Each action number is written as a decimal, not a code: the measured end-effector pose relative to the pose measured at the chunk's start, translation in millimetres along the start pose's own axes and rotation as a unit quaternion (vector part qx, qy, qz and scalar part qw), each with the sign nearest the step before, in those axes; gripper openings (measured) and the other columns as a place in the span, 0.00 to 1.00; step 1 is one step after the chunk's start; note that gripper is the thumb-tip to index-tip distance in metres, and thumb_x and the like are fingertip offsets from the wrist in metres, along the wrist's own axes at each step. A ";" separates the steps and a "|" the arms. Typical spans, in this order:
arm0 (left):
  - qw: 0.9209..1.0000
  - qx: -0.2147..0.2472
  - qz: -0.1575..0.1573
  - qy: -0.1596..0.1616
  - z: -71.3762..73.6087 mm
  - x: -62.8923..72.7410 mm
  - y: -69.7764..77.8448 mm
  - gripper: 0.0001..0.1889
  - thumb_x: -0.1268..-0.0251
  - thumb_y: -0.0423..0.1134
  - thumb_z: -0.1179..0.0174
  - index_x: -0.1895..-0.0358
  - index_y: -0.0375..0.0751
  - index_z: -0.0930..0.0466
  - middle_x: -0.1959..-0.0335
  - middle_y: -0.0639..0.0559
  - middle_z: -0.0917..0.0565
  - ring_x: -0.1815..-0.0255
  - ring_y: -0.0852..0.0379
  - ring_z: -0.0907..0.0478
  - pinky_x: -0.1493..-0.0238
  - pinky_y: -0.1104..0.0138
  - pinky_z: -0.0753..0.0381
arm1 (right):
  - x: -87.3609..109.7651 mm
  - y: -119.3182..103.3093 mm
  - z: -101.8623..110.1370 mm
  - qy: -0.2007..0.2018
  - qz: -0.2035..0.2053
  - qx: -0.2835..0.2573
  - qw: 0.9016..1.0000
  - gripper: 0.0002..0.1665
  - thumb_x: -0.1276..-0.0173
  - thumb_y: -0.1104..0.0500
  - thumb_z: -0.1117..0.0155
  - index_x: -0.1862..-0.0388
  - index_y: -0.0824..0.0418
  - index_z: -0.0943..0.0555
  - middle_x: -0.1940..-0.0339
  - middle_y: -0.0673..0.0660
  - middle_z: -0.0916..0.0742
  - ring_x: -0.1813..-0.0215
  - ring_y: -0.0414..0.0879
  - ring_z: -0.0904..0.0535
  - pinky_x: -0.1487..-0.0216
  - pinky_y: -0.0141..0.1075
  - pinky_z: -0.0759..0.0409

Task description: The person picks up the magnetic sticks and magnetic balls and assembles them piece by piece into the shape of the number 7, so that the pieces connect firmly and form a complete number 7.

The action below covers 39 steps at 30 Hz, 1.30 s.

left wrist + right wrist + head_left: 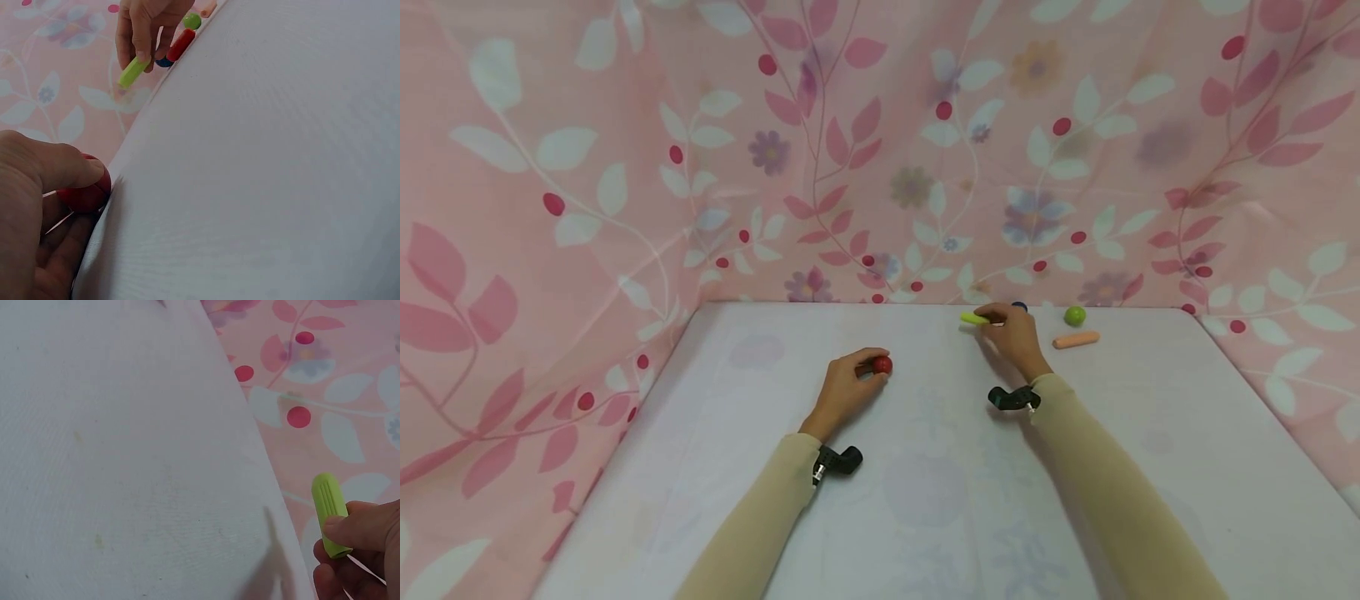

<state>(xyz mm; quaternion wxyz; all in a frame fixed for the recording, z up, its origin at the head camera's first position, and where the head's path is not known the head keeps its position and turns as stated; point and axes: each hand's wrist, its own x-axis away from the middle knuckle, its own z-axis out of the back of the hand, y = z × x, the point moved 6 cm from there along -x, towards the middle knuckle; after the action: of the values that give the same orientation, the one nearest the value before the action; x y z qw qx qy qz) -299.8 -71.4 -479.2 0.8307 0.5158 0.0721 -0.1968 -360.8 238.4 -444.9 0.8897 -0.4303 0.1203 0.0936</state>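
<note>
My left hand (pixel 848 385) pinches a small red ball (pixel 882 365) between thumb and fingers, low over the middle of the table. In the left wrist view the thumb lies across the ball's top, with a seam line showing on it. Toward the far edge, my right hand (pixel 1011 337) holds a yellow-green ribbed stick (pixel 329 503) by one end; its rounded end points left in the head view. Beside this hand sits a blue ball (pixel 1019 306), partly covered by it. A red stick (pixel 182 45) shows in the left wrist view but is hidden in the head view.
A green ball (pixel 1075 316) and an orange stick (pixel 1077 340) lie right of my right hand. The white-covered table (pixel 925 492) ends at a pink floral curtain (pixel 880 150) at the back and sides. Black cameras sit on both wrists.
</note>
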 end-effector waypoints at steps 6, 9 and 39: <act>1.000 -0.005 -0.001 -0.001 0.7 1.3 1.1 0.19 0.35 0.28 0.31 0.41 0.38 0.14 0.44 0.47 0.14 0.44 0.51 0.15 0.39 0.59 0.20 | 3.6 -7.3 8.6 0.004 0.008 -0.006 1.000 0.16 0.30 0.67 0.29 0.44 0.65 0.13 0.49 0.64 0.11 0.46 0.60 0.16 0.43 0.55 0.19; 1.000 -0.006 -0.009 0.001 1.2 0.7 2.4 0.19 0.35 0.27 0.31 0.41 0.37 0.15 0.45 0.46 0.14 0.44 0.51 0.15 0.39 0.60 0.20 | 5.2 -10.4 12.6 0.002 0.004 -0.014 1.000 0.16 0.29 0.66 0.29 0.43 0.65 0.13 0.48 0.65 0.12 0.45 0.61 0.16 0.44 0.55 0.18; 1.000 -0.002 0.011 -0.004 1.1 -0.6 0.7 0.19 0.34 0.29 0.30 0.41 0.38 0.15 0.45 0.47 0.13 0.44 0.52 0.15 0.39 0.60 0.21 | 33.7 -47.2 22.7 0.011 0.010 -0.054 0.998 0.15 0.28 0.62 0.28 0.44 0.62 0.12 0.47 0.61 0.12 0.47 0.56 0.16 0.45 0.50 0.17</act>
<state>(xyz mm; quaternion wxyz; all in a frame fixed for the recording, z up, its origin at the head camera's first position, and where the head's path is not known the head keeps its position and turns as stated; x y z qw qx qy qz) -300.2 -71.9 -477.9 0.8340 0.5143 0.0635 -0.1895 -312.8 229.5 -406.1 0.8630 -0.4773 0.1292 0.1039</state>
